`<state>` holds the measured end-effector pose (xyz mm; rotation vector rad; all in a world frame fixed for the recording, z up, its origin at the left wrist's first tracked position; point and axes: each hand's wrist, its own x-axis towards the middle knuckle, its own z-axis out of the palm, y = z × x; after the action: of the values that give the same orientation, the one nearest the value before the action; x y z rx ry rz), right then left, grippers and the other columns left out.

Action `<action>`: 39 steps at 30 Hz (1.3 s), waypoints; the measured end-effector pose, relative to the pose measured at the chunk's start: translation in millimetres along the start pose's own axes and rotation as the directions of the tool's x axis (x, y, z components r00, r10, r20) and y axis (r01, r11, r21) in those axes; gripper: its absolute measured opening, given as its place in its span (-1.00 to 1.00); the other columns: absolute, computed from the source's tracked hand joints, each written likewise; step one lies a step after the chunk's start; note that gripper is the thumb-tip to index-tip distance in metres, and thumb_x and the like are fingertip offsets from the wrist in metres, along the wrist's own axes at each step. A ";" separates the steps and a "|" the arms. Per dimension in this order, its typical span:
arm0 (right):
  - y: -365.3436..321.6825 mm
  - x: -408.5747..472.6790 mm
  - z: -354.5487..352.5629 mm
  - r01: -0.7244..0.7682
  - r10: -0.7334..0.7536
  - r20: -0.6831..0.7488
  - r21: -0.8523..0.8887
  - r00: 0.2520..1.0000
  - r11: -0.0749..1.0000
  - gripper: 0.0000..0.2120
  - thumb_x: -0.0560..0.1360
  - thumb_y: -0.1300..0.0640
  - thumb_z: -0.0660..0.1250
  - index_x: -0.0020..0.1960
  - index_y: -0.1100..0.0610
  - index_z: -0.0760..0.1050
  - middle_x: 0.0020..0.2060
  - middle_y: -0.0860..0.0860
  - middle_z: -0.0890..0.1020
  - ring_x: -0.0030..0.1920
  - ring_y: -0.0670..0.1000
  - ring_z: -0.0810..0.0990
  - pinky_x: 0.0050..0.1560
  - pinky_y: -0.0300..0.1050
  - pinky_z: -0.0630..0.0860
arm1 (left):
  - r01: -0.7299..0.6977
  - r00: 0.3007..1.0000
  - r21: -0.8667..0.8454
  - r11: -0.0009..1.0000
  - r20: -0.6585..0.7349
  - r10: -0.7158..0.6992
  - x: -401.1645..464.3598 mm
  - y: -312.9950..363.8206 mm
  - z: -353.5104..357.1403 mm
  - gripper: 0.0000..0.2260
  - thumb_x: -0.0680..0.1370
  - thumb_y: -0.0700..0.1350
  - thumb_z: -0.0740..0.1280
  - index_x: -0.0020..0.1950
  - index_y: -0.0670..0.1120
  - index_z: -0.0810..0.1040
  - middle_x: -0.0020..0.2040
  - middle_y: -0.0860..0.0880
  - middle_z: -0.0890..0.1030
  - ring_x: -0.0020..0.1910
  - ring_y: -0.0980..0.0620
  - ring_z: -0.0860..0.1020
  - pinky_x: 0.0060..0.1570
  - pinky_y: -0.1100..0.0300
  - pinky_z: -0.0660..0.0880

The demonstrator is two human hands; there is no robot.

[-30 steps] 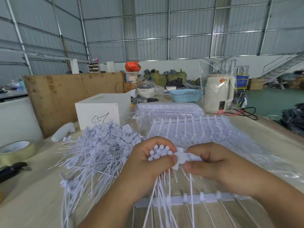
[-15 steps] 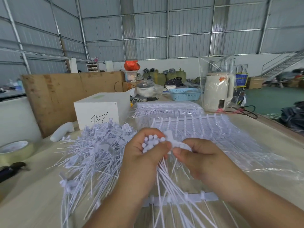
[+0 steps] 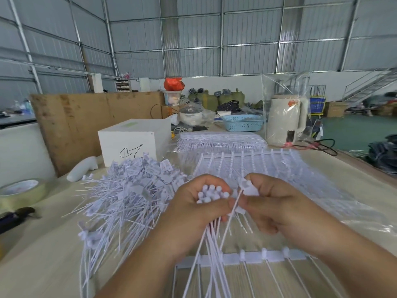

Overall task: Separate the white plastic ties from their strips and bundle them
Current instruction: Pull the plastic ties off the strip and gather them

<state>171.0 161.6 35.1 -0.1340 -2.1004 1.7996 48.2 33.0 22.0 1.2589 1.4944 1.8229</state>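
My left hand [image 3: 193, 209] grips a bundle of white ties [image 3: 211, 193], their round heads sticking up between my fingers and their tails hanging down. My right hand [image 3: 277, 205] pinches a single white tie [image 3: 247, 188] by its flat head, right beside the bundle. A white strip [image 3: 245, 258] with ties still attached lies on the table below my hands. A large heap of loose ties [image 3: 129, 194] spreads to the left. More strips in clear plastic [image 3: 253, 164] lie behind my hands.
A white box [image 3: 131, 140] stands at the back left beside a white plastic piece [image 3: 82, 171]. A tape roll [image 3: 20, 193] and a dark tool [image 3: 15, 216] sit at the left edge. A blue basket [image 3: 242, 122] and white kettle [image 3: 285, 119] stand farther back.
My right hand has pulled a tie's head up off the strip and brought it against the bundle in my left hand. Both hands rose and then settled lower.
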 end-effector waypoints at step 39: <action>26.6 2.6 57.3 -0.161 0.160 0.104 0.005 0.982 0.987 -0.86 0.60 0.23 0.24 -0.13 0.12 0.50 -0.49 0.01 0.50 -0.55 -0.05 0.39 -0.44 -0.20 0.37 | -0.149 0.858 0.071 0.986 -0.487 0.164 10.1 -14.0 -7.2 -0.55 0.41 -0.27 0.50 0.09 0.24 0.54 -0.15 0.13 0.67 -0.22 0.07 0.64 -0.17 0.10 0.58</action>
<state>144.9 113.6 3.2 -0.2170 -2.2050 1.9513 34.5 41.7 12.6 0.9923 1.7198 2.3692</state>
